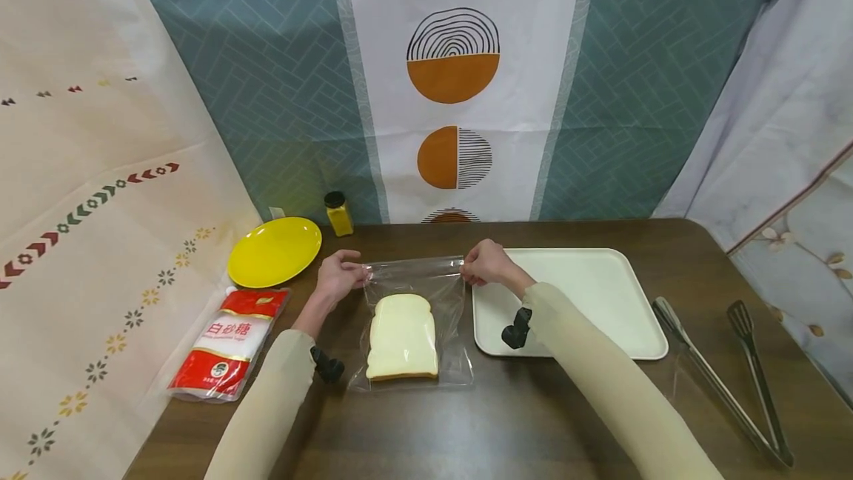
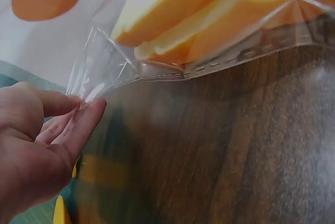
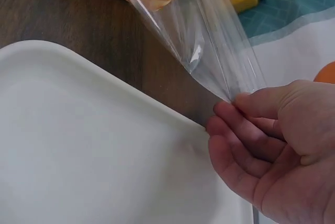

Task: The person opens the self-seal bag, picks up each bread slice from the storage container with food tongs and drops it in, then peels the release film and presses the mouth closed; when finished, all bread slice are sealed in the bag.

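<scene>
A clear plastic bag [image 1: 455, 350] holds bread slices [image 1: 403, 335], with at least two stacked slices [image 2: 183, 30] showing in the left wrist view. My left hand [image 1: 338, 278] pinches one top corner of the bag between thumb and fingers. At the opposite top corner, my right hand [image 1: 489, 264] pinches the plastic, the thumb pressed against the curled index finger. Between the two hands the bag's top edge is stretched fairly straight. Whether the bag's mouth is sealed, I cannot tell.
A white tray [image 1: 580, 295] lies beneath and beside my right forearm. Metal tongs [image 1: 713, 376] rest at the right. On the left are a yellow plate [image 1: 275, 252], a red-and-white sugar bag [image 1: 229, 343] and a small yellow bottle [image 1: 339, 217] with a black cap.
</scene>
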Action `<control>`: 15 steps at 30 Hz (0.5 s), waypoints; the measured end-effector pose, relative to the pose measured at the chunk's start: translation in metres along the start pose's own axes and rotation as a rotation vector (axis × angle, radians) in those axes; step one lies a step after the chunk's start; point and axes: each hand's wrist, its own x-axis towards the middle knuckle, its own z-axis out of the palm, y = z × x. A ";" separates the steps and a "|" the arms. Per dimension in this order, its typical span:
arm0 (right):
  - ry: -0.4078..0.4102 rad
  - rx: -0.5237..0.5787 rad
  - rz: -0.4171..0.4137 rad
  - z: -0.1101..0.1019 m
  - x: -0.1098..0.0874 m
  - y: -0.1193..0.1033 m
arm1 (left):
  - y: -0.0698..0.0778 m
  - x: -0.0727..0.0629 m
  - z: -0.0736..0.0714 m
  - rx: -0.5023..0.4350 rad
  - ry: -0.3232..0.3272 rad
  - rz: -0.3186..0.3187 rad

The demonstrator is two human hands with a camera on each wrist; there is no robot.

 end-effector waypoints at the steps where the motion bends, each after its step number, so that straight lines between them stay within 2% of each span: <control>1: 0.014 -0.016 -0.001 0.001 0.001 0.000 | -0.001 0.001 0.000 0.002 0.000 -0.004; 3: 0.045 -0.068 -0.020 0.002 0.001 -0.001 | -0.001 0.002 0.001 0.016 0.010 -0.009; 5: 0.092 -0.131 -0.039 0.001 0.001 -0.003 | -0.001 0.002 0.001 0.064 0.033 0.015; 8: 0.166 -0.219 -0.058 -0.005 0.000 -0.005 | 0.001 0.002 0.000 0.173 0.085 0.096; 11: 0.219 -0.263 -0.080 -0.016 -0.004 -0.001 | 0.002 0.001 -0.005 0.322 0.137 0.211; 15: 0.249 -0.322 -0.152 -0.038 -0.019 0.009 | 0.005 -0.010 -0.017 0.489 0.137 0.306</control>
